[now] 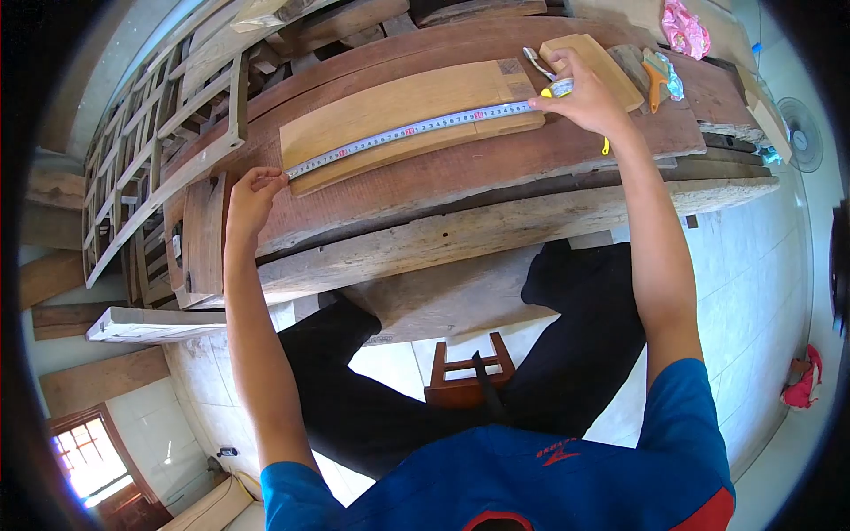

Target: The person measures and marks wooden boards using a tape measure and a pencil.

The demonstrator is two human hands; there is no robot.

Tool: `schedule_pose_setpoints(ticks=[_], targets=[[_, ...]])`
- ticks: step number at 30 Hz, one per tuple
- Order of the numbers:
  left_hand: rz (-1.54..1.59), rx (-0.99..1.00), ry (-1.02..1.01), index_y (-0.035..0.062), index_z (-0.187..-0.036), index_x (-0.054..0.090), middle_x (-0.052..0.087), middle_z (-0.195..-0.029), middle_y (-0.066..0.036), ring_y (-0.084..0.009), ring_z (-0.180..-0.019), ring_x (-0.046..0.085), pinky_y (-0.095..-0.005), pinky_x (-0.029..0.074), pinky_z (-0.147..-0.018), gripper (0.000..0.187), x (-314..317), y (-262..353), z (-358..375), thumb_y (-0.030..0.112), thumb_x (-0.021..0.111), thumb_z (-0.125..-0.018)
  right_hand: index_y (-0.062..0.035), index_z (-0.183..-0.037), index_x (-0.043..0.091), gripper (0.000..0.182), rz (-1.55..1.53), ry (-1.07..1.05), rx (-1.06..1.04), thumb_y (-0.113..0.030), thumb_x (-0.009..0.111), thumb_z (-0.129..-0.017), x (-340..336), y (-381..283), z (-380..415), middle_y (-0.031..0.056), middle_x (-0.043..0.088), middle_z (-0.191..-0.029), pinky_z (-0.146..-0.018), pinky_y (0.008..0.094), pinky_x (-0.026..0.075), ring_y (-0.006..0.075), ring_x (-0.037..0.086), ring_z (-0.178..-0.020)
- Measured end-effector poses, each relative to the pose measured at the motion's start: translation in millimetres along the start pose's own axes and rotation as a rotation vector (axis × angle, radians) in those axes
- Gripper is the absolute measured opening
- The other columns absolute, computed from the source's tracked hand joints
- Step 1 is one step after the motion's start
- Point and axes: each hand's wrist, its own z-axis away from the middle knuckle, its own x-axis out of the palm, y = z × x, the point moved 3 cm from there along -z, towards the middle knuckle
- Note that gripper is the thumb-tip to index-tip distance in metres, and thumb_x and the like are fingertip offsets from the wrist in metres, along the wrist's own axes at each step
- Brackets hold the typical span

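A light-brown wooden board (381, 106) lies flat on a large reddish plank, with a darker patch at its upper right corner. Along its near side stretches the blade of a tape measure (412, 132), from the left end almost to the right end. My left hand (252, 202) pinches the blade's tip at the board's lower left corner. At the other end, my right hand (584, 99) is closed around the tape measure's case (561, 88), mostly hidden by the fingers, with the thumb on the blade. A yellow strap end (606, 146) hangs below that hand.
Beyond my right hand lie a wooden block (611, 71), a toothbrush-like brush (535, 62) and an orange-handled tool (656, 84). Pink plastic (686, 28) sits farther back. A slatted wooden frame (168, 133) leans on the left. A small stool (469, 376) stands between my legs.
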Motion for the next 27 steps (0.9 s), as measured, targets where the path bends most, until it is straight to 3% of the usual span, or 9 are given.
schedule_pose_setpoints(ticks=[5, 8, 11, 14, 18, 27], targets=[[0.030, -0.024, -0.026, 0.0073, -0.108, 0.072, 0.071, -0.093, -0.001, -0.0058, -0.061, 0.044, -0.0225, 0.035, -0.055, 0.026, 1, -3, -3, 0.025, 0.073, -0.089, -0.0113, -0.131, 0.050, 0.073, -0.004, 0.066, -0.065, -0.041, 0.085, -0.076, 4, 5, 3, 0.0154, 0.063, -0.131, -0.098, 0.0439, 0.049, 0.0354, 0.061, -0.121], [0.073, -0.052, -0.014, 0.0047, -0.104, 0.074, 0.074, -0.087, -0.003, -0.0064, -0.069, 0.051, -0.0236, 0.039, -0.062, 0.026, 3, 6, 1, 0.026, 0.075, -0.089, -0.0100, -0.130, 0.050, 0.069, -0.011, 0.073, -0.061, -0.037, 0.084, -0.077, 6, 7, 2, 0.0175, 0.063, -0.129, -0.098, 0.0439, 0.049, 0.0361, 0.061, -0.120], [-0.037, 0.055, 0.037, 0.0051, -0.101, 0.074, 0.073, -0.084, -0.002, -0.0052, -0.063, 0.047, -0.0228, 0.037, -0.058, 0.026, 4, -4, -7, 0.028, 0.076, -0.090, -0.0087, -0.129, 0.049, 0.069, -0.016, 0.064, -0.017, -0.037, 0.084, -0.076, 5, 6, 2, 0.0199, 0.063, -0.127, -0.098, 0.0441, 0.049, 0.0366, 0.061, -0.119], [0.057, -0.023, 0.005, 0.0046, -0.100, 0.074, 0.072, -0.082, -0.001, -0.0043, -0.061, 0.045, -0.0220, 0.034, -0.055, 0.026, 5, -3, -6, 0.028, 0.077, -0.090, -0.0071, -0.127, 0.048, 0.070, -0.019, 0.129, -0.109, -0.038, 0.084, -0.076, 10, 17, -3, 0.0217, 0.063, -0.124, -0.097, 0.0445, 0.049, 0.0374, 0.061, -0.118], [0.072, -0.027, 0.007, 0.0043, -0.099, 0.074, 0.071, -0.082, -0.001, -0.0040, -0.059, 0.044, -0.0221, 0.033, -0.053, 0.024, 5, -5, -6, 0.027, 0.078, -0.090, -0.0059, -0.124, 0.047, 0.064, -0.047, 0.116, -0.047, -0.032, 0.084, -0.078, 9, 17, -3, 0.0170, 0.060, -0.120, -0.097, 0.0424, 0.048, 0.0321, 0.060, -0.116], [0.116, -0.051, 0.001, 0.0044, -0.102, 0.076, 0.067, -0.077, 0.001, -0.0049, -0.060, 0.045, -0.0219, 0.033, -0.053, 0.024, 4, -1, 3, 0.024, 0.079, -0.088, -0.0072, -0.119, 0.049, 0.052, -0.052, 0.046, -0.011, -0.039, 0.074, -0.087, 10, 20, -7, 0.0162, 0.061, -0.119, -0.097, 0.0407, 0.046, 0.0291, 0.059, -0.117]])
